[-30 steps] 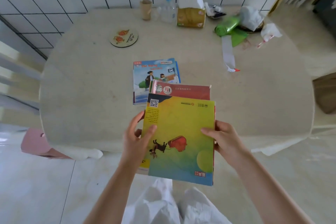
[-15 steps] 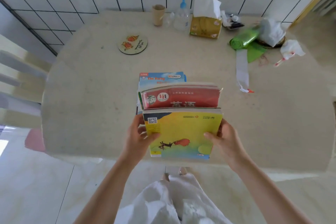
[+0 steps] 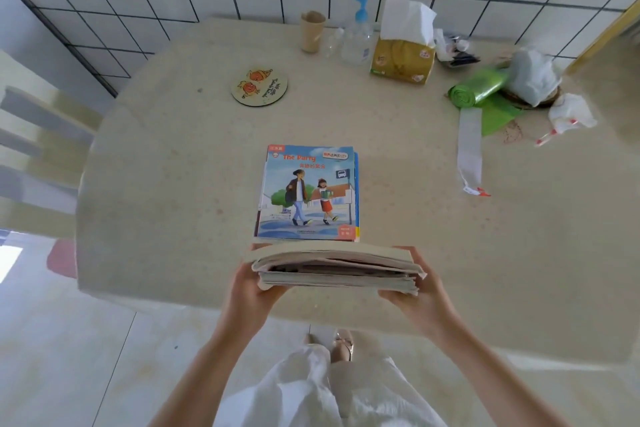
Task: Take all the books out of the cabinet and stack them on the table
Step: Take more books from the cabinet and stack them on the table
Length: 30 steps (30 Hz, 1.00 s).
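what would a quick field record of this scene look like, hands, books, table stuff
left hand: left hand grips the left end of the held bundle of thin paper books
right hand: right hand grips its right end
held bundle: level, page edges facing the camera, above the near table edge
table stack: blue illustrated picture-book stack flat on the beige round table
clutter: yellow tissue box, green bag roll

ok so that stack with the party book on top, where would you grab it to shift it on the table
Grip the stack on the table by its two long side edges, one hand from the left and one from the right. It lies flat with its short edges toward and away from the person, and the sides have bare table next to them. Both hands are busy now: the left hand and right hand hold another bundle of books.
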{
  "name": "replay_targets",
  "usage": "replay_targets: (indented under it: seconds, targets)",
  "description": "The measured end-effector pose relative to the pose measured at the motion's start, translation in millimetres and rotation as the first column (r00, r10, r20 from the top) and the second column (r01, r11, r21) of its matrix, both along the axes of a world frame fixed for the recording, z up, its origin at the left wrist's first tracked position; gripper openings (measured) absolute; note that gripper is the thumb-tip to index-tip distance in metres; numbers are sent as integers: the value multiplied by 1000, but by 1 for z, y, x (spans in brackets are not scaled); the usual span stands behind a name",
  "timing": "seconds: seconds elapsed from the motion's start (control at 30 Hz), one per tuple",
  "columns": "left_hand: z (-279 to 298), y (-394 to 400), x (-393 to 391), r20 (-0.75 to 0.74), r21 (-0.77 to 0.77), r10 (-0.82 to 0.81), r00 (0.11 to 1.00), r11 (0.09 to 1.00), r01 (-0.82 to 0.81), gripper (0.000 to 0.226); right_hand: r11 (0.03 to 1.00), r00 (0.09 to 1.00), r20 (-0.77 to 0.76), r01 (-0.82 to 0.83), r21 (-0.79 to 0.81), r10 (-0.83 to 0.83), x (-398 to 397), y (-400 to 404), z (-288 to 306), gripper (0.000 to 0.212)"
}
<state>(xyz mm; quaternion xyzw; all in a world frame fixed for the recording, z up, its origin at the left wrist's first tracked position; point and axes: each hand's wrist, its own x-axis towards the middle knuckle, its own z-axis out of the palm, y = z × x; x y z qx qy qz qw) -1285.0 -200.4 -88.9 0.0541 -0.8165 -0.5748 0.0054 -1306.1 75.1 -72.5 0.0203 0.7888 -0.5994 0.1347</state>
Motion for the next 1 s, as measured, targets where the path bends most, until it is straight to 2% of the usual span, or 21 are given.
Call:
replay_targets:
  seconds: [0.13,0.2,0.37,0.5,0.6,0.67,0.77,1.0]
  targets:
    - [-10,-5,0,66,-61,36,997,998,-32,47,997,996,52,-72,11,71,-6,5,5,52]
    - [-14,-5,0,94,-57,36,995,998,-31,48,995,992,82,-101,5,100,-9,6,6,49]
    - [-20,-2,1,160,-22,3,987,1000,1,50,994,968,227,-106,-29,110,-13,13,-3,53]
    - [-20,-1,1,149,-11,27,989,1000,-26,57,994,963,251,-88,-57,100,-15,18,-10,64]
    - [-25,-1,6,172,-68,98,980,994,-87,52,994,963,248,-96,-43,104,-17,20,-20,63]
    - [-28,0,9,175,-129,147,973,984,-125,51,995,966,238,-103,-10,102,-19,18,-21,55]
    - [-31,3,7,188,-172,176,966,974,-144,42,999,972,229,-46,-13,47,-23,17,-23,50]
    - [-27,3,-4,232,-249,156,960,964,-97,36,976,960,237,-179,123,146,-37,23,-30,50]
